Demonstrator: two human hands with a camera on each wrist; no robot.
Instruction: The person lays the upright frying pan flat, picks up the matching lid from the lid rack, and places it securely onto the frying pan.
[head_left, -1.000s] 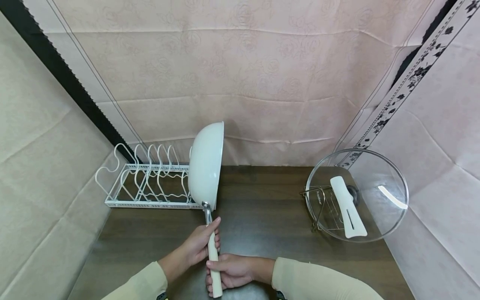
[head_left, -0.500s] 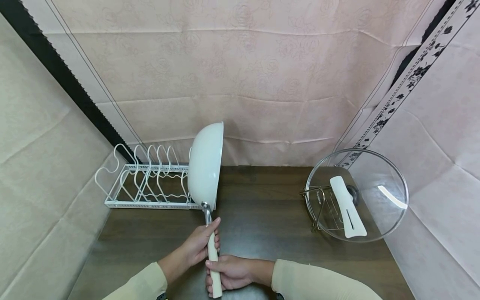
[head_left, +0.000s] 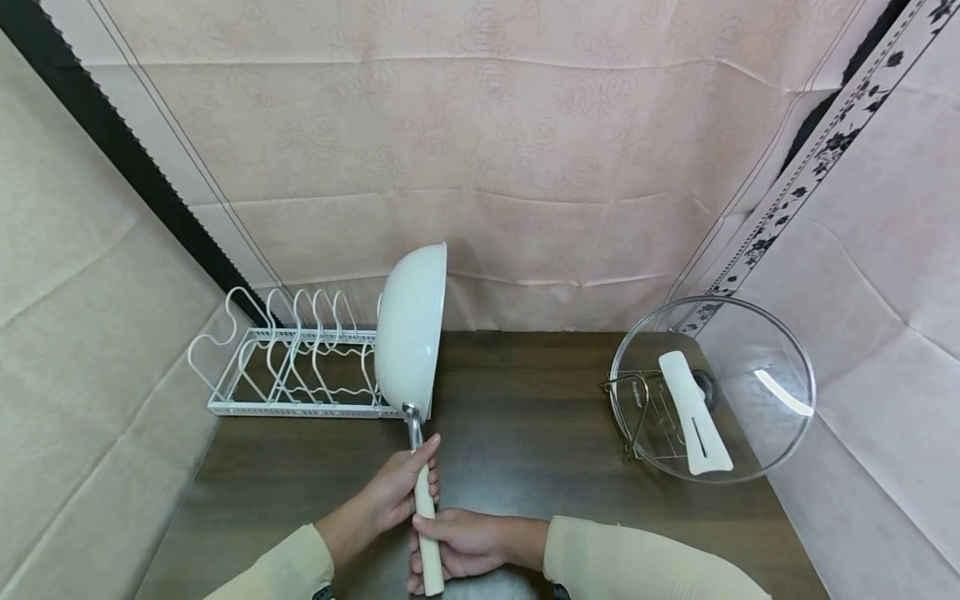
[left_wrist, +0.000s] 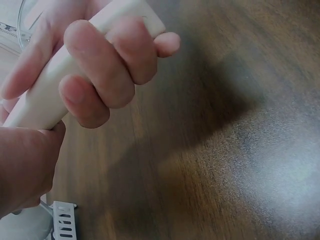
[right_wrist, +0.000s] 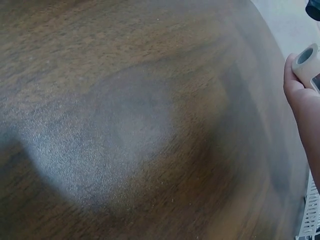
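A deep white pan [head_left: 411, 329] stands on its side against the right end of a white wire dish rack [head_left: 292, 408]. Its cream handle [head_left: 431, 567] points toward the person. My left hand [head_left: 396, 490] grips the upper part of the handle, thumb lying along it, below the metal neck. Lower down, my right hand [head_left: 468, 543] holds the same handle near its end. In the left wrist view, curled fingers [left_wrist: 102, 65] wrap the handle [left_wrist: 45, 100]. The right wrist view catches the handle's hollow end [right_wrist: 304, 57] at its right edge. The pan's inside faces away from view.
At the right, a round glass lid [head_left: 757, 333] leans upright in a small wire stand [head_left: 637, 417]. A white slotted turner [head_left: 696, 417] rests in front of it. Brown wooden tabletop [head_left: 540, 433] lies between rack and stand. Cloth-covered walls [head_left: 525, 167] enclose the back and sides.
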